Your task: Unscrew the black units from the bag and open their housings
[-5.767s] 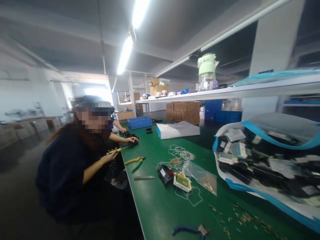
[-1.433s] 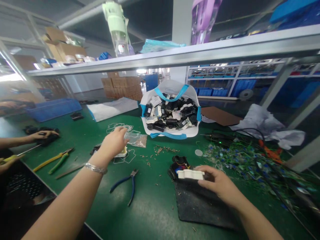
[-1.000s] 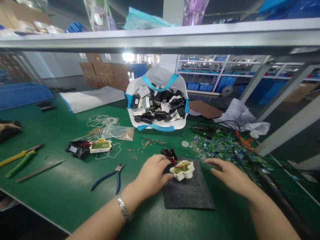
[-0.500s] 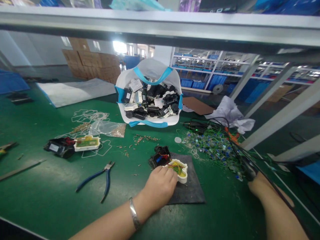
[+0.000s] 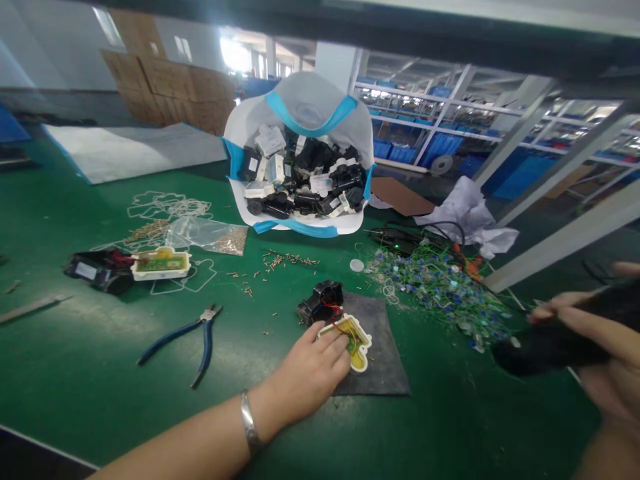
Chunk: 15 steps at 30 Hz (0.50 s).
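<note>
My left hand [image 5: 313, 367] lies over the near left side of a white plastic casing [image 5: 363, 361], fingers bent onto it and holding it against a dark grey mat [image 5: 387, 363]. Inside the casing is a yellow-green circuit board, partly covered by my fingers. Red and yellow wires join it to a black housing [image 5: 320, 303] just behind. At the right edge, my right hand [image 5: 595, 340] is closed around a black round-bodied hand tool [image 5: 543, 347], raised off the table. This tool is blurred, and its far end is cut off by the frame.
Small screws [image 5: 290, 260] lie scattered behind the mat. Blue-handled cutting pliers [image 5: 205, 333] and another wired casing [image 5: 163, 265] are on the left. A white bag [image 5: 300, 87] full of black and white units stands behind. Green-wired parts [image 5: 440, 287] are heaped right; a metal post [image 5: 565, 237] slants there.
My right hand has lifted the black tool from beside the heap and swung it round. Under my left hand the casing has turned and tipped flatter. The view has shifted downward.
</note>
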Tool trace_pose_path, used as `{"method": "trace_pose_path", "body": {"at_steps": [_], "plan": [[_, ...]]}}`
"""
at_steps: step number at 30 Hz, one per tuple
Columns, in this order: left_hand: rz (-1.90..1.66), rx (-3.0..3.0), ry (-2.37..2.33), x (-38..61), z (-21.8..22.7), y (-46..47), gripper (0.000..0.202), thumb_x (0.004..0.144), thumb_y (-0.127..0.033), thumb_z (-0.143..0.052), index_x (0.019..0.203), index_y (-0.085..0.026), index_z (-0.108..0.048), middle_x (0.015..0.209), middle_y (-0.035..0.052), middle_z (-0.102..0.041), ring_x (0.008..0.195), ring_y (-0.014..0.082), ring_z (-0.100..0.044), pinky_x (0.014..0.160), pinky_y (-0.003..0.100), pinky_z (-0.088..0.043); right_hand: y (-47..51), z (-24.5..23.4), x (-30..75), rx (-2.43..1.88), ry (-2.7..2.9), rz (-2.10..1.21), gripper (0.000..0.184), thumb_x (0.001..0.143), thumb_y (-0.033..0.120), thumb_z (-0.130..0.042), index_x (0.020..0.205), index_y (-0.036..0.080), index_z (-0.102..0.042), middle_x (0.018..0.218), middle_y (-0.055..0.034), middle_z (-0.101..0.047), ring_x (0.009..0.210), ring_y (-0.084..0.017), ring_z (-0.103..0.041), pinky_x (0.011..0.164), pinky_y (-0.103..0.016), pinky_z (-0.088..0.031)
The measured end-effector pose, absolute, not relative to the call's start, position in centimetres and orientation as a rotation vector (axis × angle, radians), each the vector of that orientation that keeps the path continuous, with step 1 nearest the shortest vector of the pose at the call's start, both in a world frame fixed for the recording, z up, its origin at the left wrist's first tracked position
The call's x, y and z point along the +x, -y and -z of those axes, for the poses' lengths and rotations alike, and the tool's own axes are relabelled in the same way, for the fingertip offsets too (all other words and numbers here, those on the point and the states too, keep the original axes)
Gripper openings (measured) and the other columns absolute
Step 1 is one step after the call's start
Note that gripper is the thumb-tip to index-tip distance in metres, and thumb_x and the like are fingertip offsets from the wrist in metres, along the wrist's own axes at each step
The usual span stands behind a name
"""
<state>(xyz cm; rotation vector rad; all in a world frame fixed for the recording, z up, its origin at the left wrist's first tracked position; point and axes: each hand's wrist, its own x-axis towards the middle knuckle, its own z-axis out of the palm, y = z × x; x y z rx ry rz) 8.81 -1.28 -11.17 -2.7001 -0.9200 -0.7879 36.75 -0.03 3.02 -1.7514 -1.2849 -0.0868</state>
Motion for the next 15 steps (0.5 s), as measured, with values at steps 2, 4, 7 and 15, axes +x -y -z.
{"method": "trace_pose_path", "body": {"at_steps": [2, 4, 7, 15], "plan": [[0.794, -2.714, 0.943, 8.8, 11.2, 1.3, 0.021, 0.088, -0.015, -0.036, 0.099, -0.015, -0.055, 0.113, 0.0062, -0.058, 0.109, 0.0179, -0.048, 0.097, 0.04, -0.031, 0.2, -4.2, 32.4, -1.256, 1.23, -0.286, 0.057, 0.052, 0.028, -0.058, 0.108, 0.024, -0.044, 0.067, 0.0005, -0.049, 0.058, -0.017, -0.053, 0.061, -0.037, -0.048], [0.814, -2.723, 0.952, 8.8, 11.4, 1.2, 0.021, 0.089, -0.015, -0.036, 0.099, -0.015, -0.055, 0.112, 0.0058, -0.059, 0.108, 0.0178, -0.048, 0.096, 0.041, -0.031, 0.2, -4.5, 28.8, -0.975, 1.1, -0.526, 0.048, 0.05, 0.014, -0.059, 0.096, 0.019, -0.049, 0.061, 0.0015, -0.052, 0.051, -0.016, -0.05, 0.055, -0.034, -0.046], [0.837, -2.732, 0.954, 8.7, 11.6, 1.1, 0.02, 0.089, -0.016, -0.037, 0.097, -0.015, -0.056, 0.11, 0.0057, -0.06, 0.107, 0.0182, -0.049, 0.096, 0.041, -0.031, 0.0, -3.5, 25.5, -0.867, 1.036, -0.588, 0.041, 0.054, 0.01, -0.063, 0.094, 0.016, -0.051, 0.057, 0.0017, -0.053, 0.048, -0.017, -0.05, 0.051, -0.033, -0.044], [0.845, -2.767, 0.988, 8.8, 11.2, 0.9, 0.021, 0.089, -0.017, -0.036, 0.096, -0.016, -0.056, 0.107, 0.0058, -0.061, 0.105, 0.018, -0.051, 0.096, 0.041, -0.032, -1.1, -1.0, 23.9, -0.843, 1.137, -0.595, 0.037, 0.063, 0.007, -0.061, 0.097, 0.018, -0.05, 0.06, 0.0036, -0.053, 0.048, -0.015, -0.052, 0.053, -0.031, -0.045]]}}
